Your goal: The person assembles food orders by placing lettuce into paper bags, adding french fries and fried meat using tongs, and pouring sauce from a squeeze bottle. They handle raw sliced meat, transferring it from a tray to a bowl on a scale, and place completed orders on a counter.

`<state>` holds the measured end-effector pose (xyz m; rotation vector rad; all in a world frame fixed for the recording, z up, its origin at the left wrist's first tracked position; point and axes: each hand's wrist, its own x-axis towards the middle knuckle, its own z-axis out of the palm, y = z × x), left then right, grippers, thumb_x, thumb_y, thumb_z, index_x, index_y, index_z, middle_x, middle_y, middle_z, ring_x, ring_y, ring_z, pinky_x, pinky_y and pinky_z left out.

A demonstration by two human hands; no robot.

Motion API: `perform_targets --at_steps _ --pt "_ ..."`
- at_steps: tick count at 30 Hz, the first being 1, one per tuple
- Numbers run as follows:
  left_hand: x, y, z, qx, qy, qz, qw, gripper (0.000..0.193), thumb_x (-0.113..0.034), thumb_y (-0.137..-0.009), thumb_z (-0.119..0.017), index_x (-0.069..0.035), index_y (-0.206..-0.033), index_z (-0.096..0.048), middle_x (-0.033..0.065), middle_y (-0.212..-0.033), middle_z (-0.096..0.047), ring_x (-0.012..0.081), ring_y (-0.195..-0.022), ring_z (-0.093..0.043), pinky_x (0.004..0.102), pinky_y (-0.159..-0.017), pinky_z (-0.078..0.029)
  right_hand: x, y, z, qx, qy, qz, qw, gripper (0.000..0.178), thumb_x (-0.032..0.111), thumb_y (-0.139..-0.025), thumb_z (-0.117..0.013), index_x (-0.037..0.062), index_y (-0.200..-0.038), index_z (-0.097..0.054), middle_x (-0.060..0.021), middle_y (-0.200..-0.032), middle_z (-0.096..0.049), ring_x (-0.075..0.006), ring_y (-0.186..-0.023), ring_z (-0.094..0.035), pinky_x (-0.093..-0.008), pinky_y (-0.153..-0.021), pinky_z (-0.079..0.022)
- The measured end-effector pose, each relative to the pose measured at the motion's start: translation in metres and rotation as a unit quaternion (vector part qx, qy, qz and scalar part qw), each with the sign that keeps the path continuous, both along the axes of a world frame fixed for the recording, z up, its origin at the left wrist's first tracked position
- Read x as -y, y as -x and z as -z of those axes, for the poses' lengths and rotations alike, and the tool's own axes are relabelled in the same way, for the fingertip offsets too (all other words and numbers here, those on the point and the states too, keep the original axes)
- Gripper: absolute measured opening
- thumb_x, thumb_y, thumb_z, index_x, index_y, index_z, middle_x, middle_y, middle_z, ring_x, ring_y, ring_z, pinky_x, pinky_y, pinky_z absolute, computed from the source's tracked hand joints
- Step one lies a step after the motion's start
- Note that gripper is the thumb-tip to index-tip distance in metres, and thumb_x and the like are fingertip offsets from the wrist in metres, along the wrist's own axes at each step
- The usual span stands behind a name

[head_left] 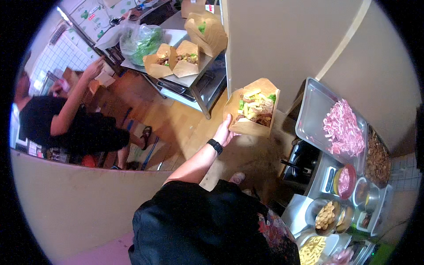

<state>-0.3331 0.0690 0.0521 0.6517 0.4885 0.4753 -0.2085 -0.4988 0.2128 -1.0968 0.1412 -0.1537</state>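
My left hand (226, 132), with a black watch (215, 146) on its wrist, reaches forward and grips an open brown paper food box (251, 128) by its near left corner. The thumb lies against the box's side and the fingers go underneath. Inside the box is food (256, 106): pale yellow pieces, brown meat and some green leaves. The box is held in the air over the floor, apart from the table and the counter. My right hand is out of view.
Two filled paper boxes (187, 66), a bag of greens (148, 44) and a bigger paper package (205, 37) stand on a table ahead. A partition (274, 39) rises beside it. At right, a tray (309, 119) holds pink shredded meat. Another person (66, 115) is at left.
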Motion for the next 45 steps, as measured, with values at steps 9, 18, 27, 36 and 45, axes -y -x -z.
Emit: perform_targets --at_steps 9,18,27,36,45 --pt "-0.014 0.053 0.006 0.015 -0.023 -0.094 0.995 0.058 -0.049 -0.086 -0.033 -0.002 -0.119 -0.039 0.0119 -0.113 -0.050 0.0224 -0.096 -0.052 0.0357 -0.075 -0.045 -0.115 -0.028 0.050 0.004 -0.156 -0.285 0.946 0.045 0.033 -0.085 -0.048 -0.0049 -0.110 -0.045 -0.0146 -0.090 -0.056 -0.0106 -0.059 -0.051 -0.0148 -0.039 -0.040" --pt "-0.037 0.091 0.010 -0.009 -0.009 -0.157 0.988 0.059 -0.050 -0.085 -0.034 0.001 -0.114 -0.041 0.0144 -0.105 -0.053 0.0246 -0.091 -0.054 0.0366 -0.075 -0.045 -0.196 -0.010 0.060 -0.176 -0.007 -0.159 0.971 0.040 0.040 -0.085 -0.044 0.0052 -0.103 -0.050 -0.0057 -0.082 -0.056 -0.0111 -0.059 -0.049 -0.0196 -0.040 -0.036" --pt "-0.114 0.085 0.026 0.005 0.015 -0.148 0.989 0.051 -0.044 -0.088 -0.035 -0.005 -0.122 -0.035 0.0109 -0.112 -0.051 0.0226 -0.096 -0.054 0.0351 -0.073 -0.047 -0.243 -0.025 0.112 -0.146 -0.071 -0.290 0.943 0.037 0.039 -0.084 -0.047 0.0066 -0.101 -0.051 -0.0079 -0.089 -0.057 -0.0166 -0.068 -0.053 -0.0243 -0.052 -0.045" --pt "-0.180 0.078 0.032 0.030 -0.021 -0.143 0.989 0.054 -0.047 -0.086 -0.037 -0.003 -0.118 -0.037 0.0132 -0.109 -0.051 0.0236 -0.095 -0.054 0.0350 -0.078 -0.046 -0.357 -0.028 0.096 -0.196 -0.080 -0.322 0.923 0.036 0.042 -0.086 -0.042 0.0091 -0.098 -0.052 -0.0041 -0.081 -0.056 -0.0139 -0.062 -0.052 -0.0214 -0.042 -0.040" --pt "-0.186 0.077 0.036 0.013 -0.005 -0.141 0.990 0.053 -0.045 -0.085 -0.041 -0.006 -0.121 -0.036 0.0109 -0.115 -0.049 0.0229 -0.103 -0.050 0.0364 -0.083 -0.043 -0.410 -0.008 0.093 -0.260 0.016 -0.335 0.906 0.038 0.046 -0.085 -0.041 0.0102 -0.094 -0.049 -0.0003 -0.075 -0.050 -0.0127 -0.065 -0.047 -0.0208 -0.047 -0.037"
